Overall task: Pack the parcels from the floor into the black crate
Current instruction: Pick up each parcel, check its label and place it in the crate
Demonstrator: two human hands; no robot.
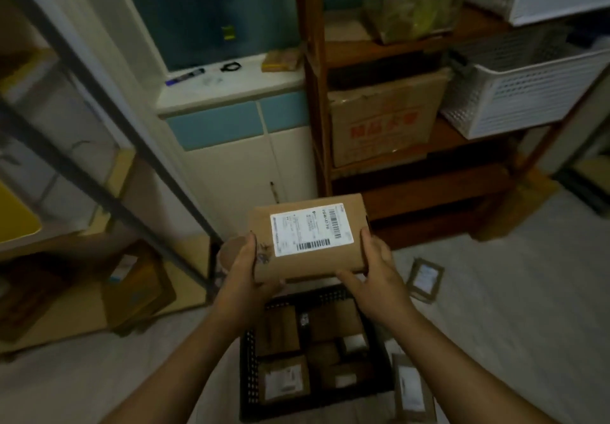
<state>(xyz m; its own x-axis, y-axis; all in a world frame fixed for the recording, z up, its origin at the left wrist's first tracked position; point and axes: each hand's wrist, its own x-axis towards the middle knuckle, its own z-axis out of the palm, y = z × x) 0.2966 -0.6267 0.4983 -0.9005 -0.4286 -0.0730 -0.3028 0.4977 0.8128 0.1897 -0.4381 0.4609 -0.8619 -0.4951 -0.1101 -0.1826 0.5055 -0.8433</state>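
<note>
The likeliest trouble from here was space: the black crate (250,367) already looked nearly covered with brown parcels, a labelled one (284,379) in its near left corner and several more packed across the middle. A box this broad, set down flat, would probably ride on top of them or catch on the far rim and tip back out onto the floor (511,291). Letting go with one hand too early could also let it swing and knock the packed ones askew. Two flat parcels lay outside the crate, one (411,387) leaning just beside its right wall and another (424,278) on the floor farther right, so a careless drop might land on either. The held parcel (307,237) was a shallow brown cardboard box, roughly level, with a white shipping label (310,232) and barcodes on its top face and a few dark smudges near its left end. It was in the air above the far edge of the crate, not touching it. The left hand (242,268) gripped its left end, thumb on top and fingers curled beneath; the right hand (376,268) gripped the right end the same way, thumb at the upper edge and fingers under the near side.
</note>
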